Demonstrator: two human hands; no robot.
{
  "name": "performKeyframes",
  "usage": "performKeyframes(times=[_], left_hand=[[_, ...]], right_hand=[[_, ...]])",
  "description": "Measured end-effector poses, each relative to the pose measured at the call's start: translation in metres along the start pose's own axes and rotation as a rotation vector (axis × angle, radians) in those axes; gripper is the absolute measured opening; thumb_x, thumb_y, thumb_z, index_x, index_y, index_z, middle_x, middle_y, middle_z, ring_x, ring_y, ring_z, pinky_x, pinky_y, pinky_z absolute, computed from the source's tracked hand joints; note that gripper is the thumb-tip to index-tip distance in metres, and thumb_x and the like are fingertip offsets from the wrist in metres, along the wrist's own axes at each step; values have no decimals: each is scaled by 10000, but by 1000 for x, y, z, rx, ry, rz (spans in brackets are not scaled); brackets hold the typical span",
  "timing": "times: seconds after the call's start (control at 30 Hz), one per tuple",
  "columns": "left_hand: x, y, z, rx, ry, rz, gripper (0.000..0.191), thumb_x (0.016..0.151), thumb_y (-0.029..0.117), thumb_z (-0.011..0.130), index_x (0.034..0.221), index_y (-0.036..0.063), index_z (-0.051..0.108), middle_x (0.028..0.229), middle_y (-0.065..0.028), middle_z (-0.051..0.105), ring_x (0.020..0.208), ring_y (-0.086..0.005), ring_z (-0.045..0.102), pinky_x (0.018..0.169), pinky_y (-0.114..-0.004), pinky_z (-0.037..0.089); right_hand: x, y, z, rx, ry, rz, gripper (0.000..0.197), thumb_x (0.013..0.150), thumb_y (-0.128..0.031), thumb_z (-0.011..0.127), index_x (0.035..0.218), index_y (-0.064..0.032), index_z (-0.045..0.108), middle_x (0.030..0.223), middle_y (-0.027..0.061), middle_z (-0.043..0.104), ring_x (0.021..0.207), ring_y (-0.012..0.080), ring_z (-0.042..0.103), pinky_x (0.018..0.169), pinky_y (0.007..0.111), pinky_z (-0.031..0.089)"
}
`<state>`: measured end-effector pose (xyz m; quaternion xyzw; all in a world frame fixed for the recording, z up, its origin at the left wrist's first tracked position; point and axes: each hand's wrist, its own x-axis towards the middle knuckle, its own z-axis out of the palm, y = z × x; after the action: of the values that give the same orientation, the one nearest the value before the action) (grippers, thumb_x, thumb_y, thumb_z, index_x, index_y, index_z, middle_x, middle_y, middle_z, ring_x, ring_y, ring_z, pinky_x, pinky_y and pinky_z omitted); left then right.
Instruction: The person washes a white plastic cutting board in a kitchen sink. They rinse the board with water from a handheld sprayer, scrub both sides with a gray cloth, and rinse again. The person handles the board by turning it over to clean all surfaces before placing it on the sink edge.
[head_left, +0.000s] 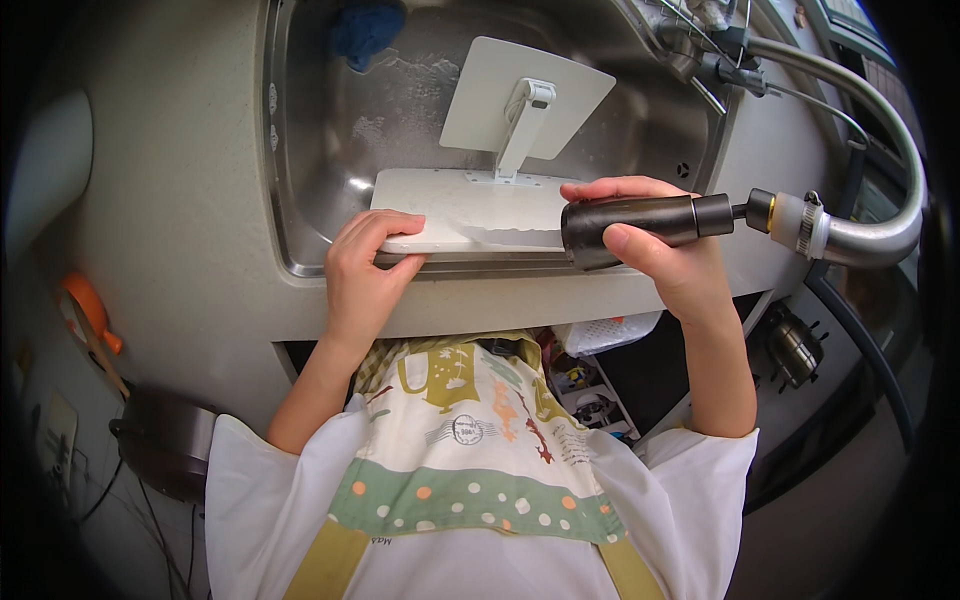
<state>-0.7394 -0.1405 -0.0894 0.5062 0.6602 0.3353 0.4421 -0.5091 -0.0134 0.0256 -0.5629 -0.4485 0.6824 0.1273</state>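
A white stand (420, 196) lies in a stainless steel sink (315, 180), its flat base at the near rim. A hinged arm (517, 142) joins the base to a square white plate (487, 97) that leans farther in. My left hand (375, 255) grips the near left corner of the base, fingers on top and thumb below. My right hand (667, 255) is closed round a dark cylindrical faucet head (637, 225), held over the base's right part and pointing left. Water spreads over the base beside the faucet's mouth. My right palm is mostly hidden.
A blue cloth (367, 34) lies at the sink's far left. The curved metal faucet neck (862, 82) arches on the right, near a wire rack (705, 34). A dark pot (161, 442) stands lower left, by an orange-handled item (90, 307). Below the counter is an open compartment holding items.
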Motion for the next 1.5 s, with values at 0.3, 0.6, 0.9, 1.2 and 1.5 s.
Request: performKeyframes(times=[0.3, 0.6, 0.9, 1.2, 1.5], left_hand=[[-3, 0, -2, -11, -29, -95, 353, 609, -52, 735, 941, 38, 651, 876, -71, 663, 827, -179, 623, 755, -273, 475], [-7, -2, -2, 65, -105, 85, 343, 605, -27, 751, 933, 51, 687, 946, -64, 672, 893, -230, 623, 823, -327, 477], [-11, 4, -2, 191, -71, 165, 371, 609, -34, 735, 967, 54, 690, 1127, -95, 647, 1168, -309, 537, 954, -367, 440], [-19, -4, -1, 223, -143, 210, 426, 568, -90, 661, 973, 41, 676, 1000, -99, 676, 967, -275, 634, 864, -350, 499], [-18, -7, 0, 168, -118, 199, 432, 552, -98, 650, 960, 39, 674, 981, -109, 675, 937, -284, 636, 814, -356, 513]], right_hand=[[12, -2, 10, 59, -34, -16, 443, 793, -244, 682, 1118, 41, 585, 1110, 198, 628, 978, 230, 633, 909, 350, 483], [11, -2, 10, 49, -18, -48, 380, 784, -202, 672, 1087, 19, 615, 1090, 166, 646, 1004, 218, 621, 907, 339, 484], [12, 0, 9, 94, -3, -79, 250, 799, -96, 693, 1031, -12, 657, 998, 83, 675, 876, 118, 629, 766, 252, 519], [-7, 5, -28, -280, 80, 2, 262, 760, -100, 717, 999, -11, 657, 910, 76, 672, 832, 127, 641, 741, 265, 531], [2, 14, -29, -386, 208, -83, 303, 744, -129, 737, 1020, -37, 652, 882, 79, 673, 796, 126, 645, 723, 243, 528]])
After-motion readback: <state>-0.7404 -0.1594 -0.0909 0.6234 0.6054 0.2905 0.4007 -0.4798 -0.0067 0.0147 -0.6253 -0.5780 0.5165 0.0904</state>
